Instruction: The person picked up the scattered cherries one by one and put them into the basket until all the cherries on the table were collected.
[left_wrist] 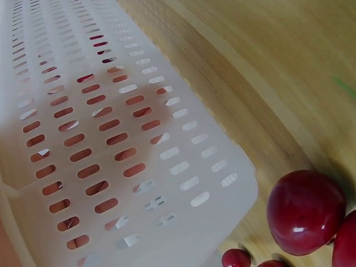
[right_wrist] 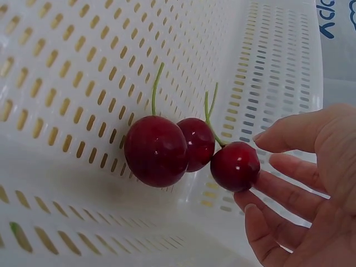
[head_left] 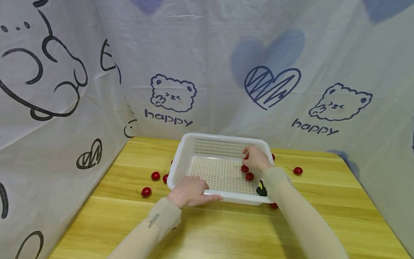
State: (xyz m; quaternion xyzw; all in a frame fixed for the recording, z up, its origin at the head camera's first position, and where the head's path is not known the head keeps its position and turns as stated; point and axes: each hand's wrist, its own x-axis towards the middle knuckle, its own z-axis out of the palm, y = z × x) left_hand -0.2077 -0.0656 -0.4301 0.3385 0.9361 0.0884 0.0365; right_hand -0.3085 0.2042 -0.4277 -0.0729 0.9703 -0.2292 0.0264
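Observation:
A white plastic basket [head_left: 223,136] with slotted walls stands on the wooden table. My left hand [head_left: 191,190] grips its near rim towards the left, fingers inside and thumb along the rim. In the left wrist view those fingers show through the slots. My right hand [head_left: 256,158] reaches into the basket's right end. There its fingertips touch a red cherry [right_wrist: 235,167], with the thumb just off its upper side. Two more stemmed cherries, a large-looking one [right_wrist: 156,151] and another [right_wrist: 197,143] partly behind it, lie beside that one on the basket floor.
Left of the basket lie several loose cherries [head_left: 146,192]. On the right, one cherry [head_left: 298,171] sits apart, and others show partly at the basket's edge. A small dark object [head_left: 261,189] with a yellow mark is beside the right cuff. A printed cloth [head_left: 220,115] hangs behind the table.

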